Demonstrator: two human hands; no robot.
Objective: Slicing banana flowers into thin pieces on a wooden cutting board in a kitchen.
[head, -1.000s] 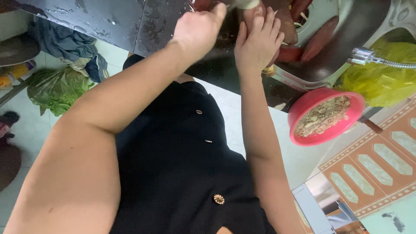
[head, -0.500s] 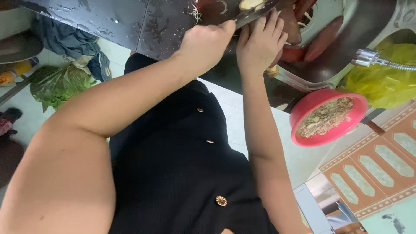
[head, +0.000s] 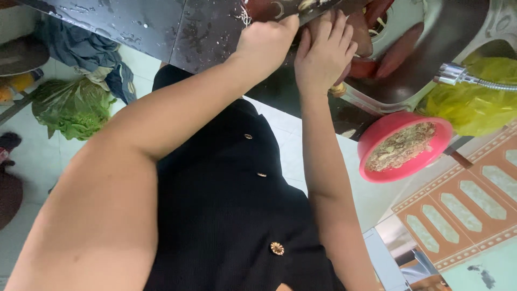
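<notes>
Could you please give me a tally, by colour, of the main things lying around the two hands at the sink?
Pink: 1, the bowl
Yellow: 1, the plastic bag
Green: 1, the leafy greens
Silver: 1, the tap hose
Total: 4

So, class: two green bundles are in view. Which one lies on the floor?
The leafy greens in clear wrap, at the left on the tiled floor. The yellow-green plastic bag sits up beside the sink, under the tap hose.

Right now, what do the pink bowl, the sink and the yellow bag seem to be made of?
The pink bowl looks like plastic: uniform colour, soft sheen. The sink appears to be stainless steel: grey with bright reflections. The yellow bag seems thin plastic film: crumpled and glossy.
</notes>
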